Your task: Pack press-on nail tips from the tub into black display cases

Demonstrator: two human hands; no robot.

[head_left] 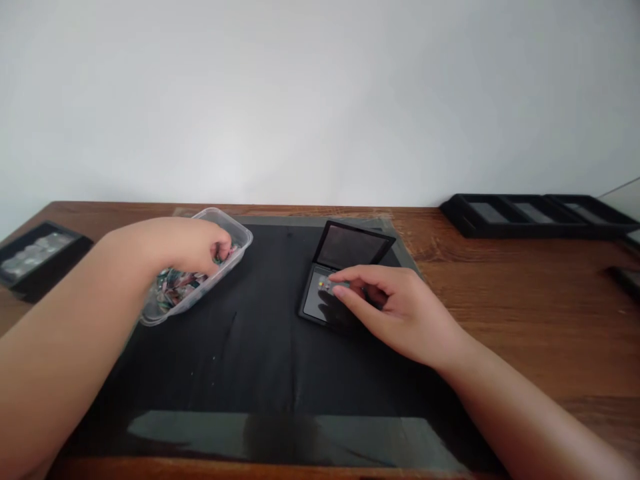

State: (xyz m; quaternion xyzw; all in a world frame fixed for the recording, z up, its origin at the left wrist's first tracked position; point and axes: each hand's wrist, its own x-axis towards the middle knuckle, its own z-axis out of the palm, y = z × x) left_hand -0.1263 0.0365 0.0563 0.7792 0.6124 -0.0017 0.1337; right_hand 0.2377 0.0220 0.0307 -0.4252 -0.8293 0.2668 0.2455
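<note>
My left hand [195,243] reaches into a clear plastic tub [243,233] of small, mixed-colour pieces [177,288]. Its fingers are curled down among them, and whatever they grip is hidden. On the right, my right hand [387,297] is over an open black case [306,303] with a raised, dark see-through lid [350,245]. Thumb and forefinger pinch a small clear piece [324,284] with a yellow spot, close above the case's grey inner surface. Whether the piece touches that surface I cannot tell.
A black mat [260,360] lies taped on the wooden table [500,300]. At the far left stands a black box [45,253] with clear rounded contents. A black compartment tray [540,217] sits at the back right, against the white wall. Another dark object [625,280] is at the right edge.
</note>
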